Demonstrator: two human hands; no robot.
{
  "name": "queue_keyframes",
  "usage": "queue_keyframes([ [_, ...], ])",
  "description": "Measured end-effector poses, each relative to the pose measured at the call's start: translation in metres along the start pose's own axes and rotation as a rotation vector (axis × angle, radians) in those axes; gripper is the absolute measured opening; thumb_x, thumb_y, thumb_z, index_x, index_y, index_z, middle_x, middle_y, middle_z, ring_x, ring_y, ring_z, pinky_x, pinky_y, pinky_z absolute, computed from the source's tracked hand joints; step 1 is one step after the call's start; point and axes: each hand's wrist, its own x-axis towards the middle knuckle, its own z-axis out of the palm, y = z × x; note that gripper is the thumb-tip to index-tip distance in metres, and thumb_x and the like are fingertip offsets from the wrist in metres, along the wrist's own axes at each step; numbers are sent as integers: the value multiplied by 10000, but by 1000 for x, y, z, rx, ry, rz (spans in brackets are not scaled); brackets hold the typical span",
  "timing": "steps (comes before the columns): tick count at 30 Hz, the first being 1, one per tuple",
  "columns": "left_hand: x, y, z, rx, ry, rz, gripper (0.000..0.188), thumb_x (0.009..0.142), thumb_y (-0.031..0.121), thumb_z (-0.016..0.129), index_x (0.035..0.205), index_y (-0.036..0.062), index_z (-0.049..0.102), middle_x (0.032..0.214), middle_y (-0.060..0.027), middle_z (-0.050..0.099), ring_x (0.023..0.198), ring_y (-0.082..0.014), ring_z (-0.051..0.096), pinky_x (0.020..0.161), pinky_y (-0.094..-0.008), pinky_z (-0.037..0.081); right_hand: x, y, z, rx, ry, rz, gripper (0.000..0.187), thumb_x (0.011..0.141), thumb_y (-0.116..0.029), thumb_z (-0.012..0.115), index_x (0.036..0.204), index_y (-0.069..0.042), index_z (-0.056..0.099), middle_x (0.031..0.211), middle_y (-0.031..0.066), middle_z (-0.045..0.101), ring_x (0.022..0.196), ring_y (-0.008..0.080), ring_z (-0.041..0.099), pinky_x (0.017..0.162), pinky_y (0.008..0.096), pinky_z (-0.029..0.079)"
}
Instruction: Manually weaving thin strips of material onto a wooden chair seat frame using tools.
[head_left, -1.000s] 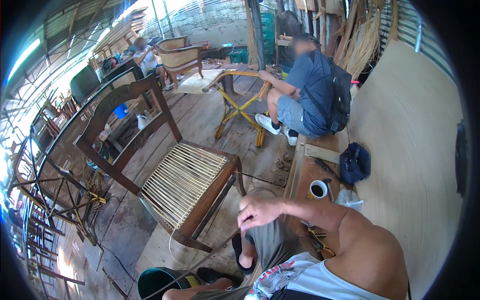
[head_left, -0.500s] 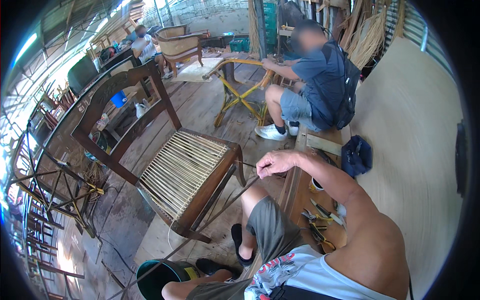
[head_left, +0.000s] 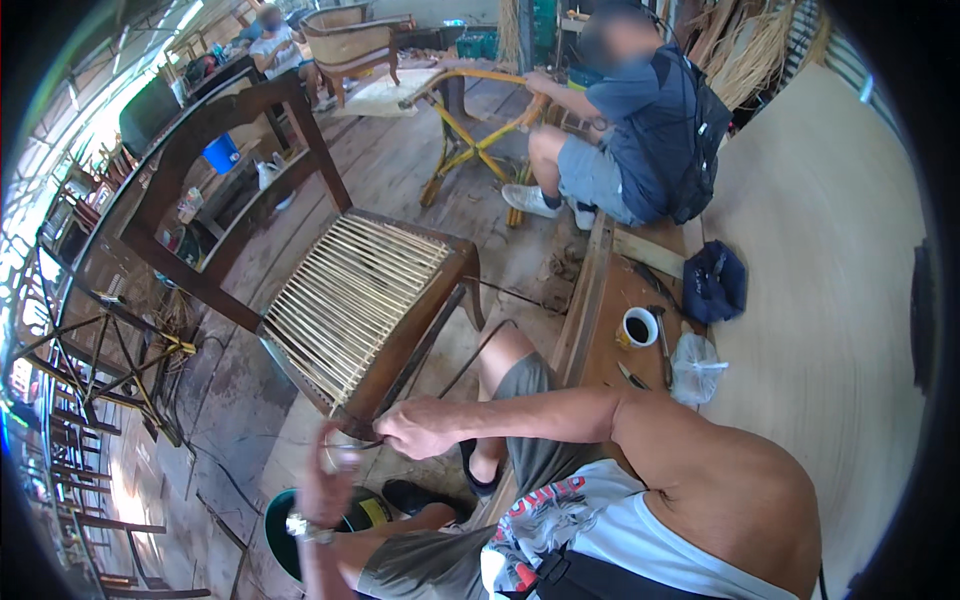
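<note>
A dark wooden chair (head_left: 375,395) stands tilted in front of me, its seat strung with pale cane strands (head_left: 350,290) running side by side. At the seat's near corner, my right hand (head_left: 420,428) is closed in a pinch on a long dark strip (head_left: 458,372), which bends up and back over my knee. My left hand (head_left: 328,475), wearing a wristwatch (head_left: 308,527), is just below that same corner and smeared by motion. Whether its fingers hold anything is hidden by the blur. A thin pale strand end hangs between the hands.
A green bucket (head_left: 283,530) stands by my legs. On the bench to my right lie a cup of dark liquid (head_left: 638,327), a plastic bag (head_left: 697,368), a knife (head_left: 632,377) and dark cloth (head_left: 715,282). A seated person (head_left: 650,140) handles a rattan frame (head_left: 470,145) ahead.
My right hand has come down and left from beyond the chair's right side to its near corner. My left hand has entered the view, and the dark strip now bends in a loop.
</note>
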Motion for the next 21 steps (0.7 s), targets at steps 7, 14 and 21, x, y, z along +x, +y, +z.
queue_keyframes([
  [7,-19,-38,60,-103,-287,-332,230,981,185,563,844,38,676,642,-51,614,611,-120,545,590,-314,454,-43,87,-65,173,-133,27,205,901,-234,594,978,-87,714,895,124,723,818,270,702,747,387,526],
  [14,-33,-53,-16,148,-221,-196,209,910,196,607,793,26,641,663,-180,603,630,-355,629,566,-395,470,-97,134,-167,-71,-139,374,220,915,-263,603,963,-57,664,871,134,685,809,266,654,747,385,494],
  [21,-38,-62,-56,90,-158,-340,185,933,179,617,870,31,708,647,-142,624,568,-225,603,559,-349,459,-147,136,-240,-313,58,446,149,912,-181,610,912,-34,638,734,126,615,716,239,607,678,364,467],
])
